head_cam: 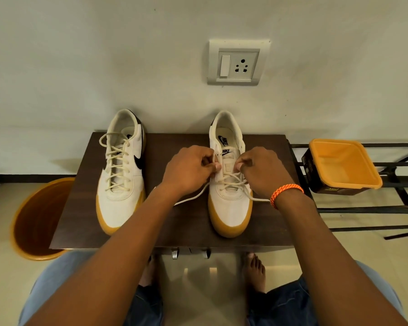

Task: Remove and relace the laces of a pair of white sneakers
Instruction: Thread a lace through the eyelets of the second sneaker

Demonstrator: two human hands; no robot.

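Both hands pinch the cream lace [231, 178] on the right-side white gum-soled sneaker [230, 208]: left hand [190, 170] at one eyelet row, right hand [260, 171] at the other. I'd guess that's so each side feeds evenly. Loose ends trail out over the dark wooden table [181, 222]. Count: two sneakers, the left-side white sneaker [121, 184] fully laced, toes facing me for easy reach. One orange plastic tub [344, 164], one orange bucket [37, 220].

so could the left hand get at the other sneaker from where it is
Probably yes. The left hand pinches the lace now, but the laced sneaker stands just beside it on the same table, nothing between them.
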